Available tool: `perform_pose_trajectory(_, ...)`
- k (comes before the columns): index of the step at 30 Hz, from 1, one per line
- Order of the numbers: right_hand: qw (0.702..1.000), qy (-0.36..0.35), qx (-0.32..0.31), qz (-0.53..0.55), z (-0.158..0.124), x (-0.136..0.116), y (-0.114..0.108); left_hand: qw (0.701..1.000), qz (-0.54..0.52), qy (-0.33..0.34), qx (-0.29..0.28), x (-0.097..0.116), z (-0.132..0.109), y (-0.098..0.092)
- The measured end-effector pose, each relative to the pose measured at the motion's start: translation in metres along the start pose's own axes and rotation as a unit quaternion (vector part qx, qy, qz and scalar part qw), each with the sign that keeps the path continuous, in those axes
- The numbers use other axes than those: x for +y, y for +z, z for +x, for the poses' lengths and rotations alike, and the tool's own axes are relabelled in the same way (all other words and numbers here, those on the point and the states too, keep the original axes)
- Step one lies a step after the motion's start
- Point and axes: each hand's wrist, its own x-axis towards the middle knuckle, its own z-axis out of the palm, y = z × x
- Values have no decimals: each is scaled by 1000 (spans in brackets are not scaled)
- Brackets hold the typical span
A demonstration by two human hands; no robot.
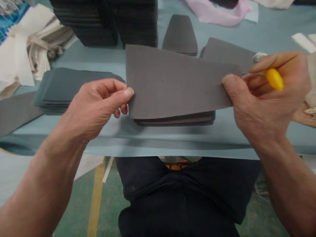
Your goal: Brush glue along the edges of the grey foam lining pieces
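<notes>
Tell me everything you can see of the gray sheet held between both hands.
The gray sheet is thin and nearly flat, possibly fabric or foam, wider at the left and tapering rightward. A dark speck shows near its middle. The left hand pinches its left edge, the right hand its right end, over a stack of similar pieces; contact is unclear.

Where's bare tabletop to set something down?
Tabletop shows bare between pink fabric and angled gray pieces, and between black stacks and teal stack; a narrow strip runs along the front edge. Crowded: centre, where left hand and right hand hold a gray sheet above a gray pile.
</notes>
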Motion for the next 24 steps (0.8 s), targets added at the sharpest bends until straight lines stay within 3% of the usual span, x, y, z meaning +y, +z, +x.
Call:
perform_pose_trajectory(7,1000,-14,4,-11,-10,14,-1,997,53,-13,-47,-5,2,-6)
perform_pose_trajectory(18,998,43,-17,-43,-18,6,-1,993,73,-83,-35,-16,13,1)
perform_pose_trajectory(24,998,45,-20,-28,-18,8,0,995,70,-53,-44,-24,18,-1)
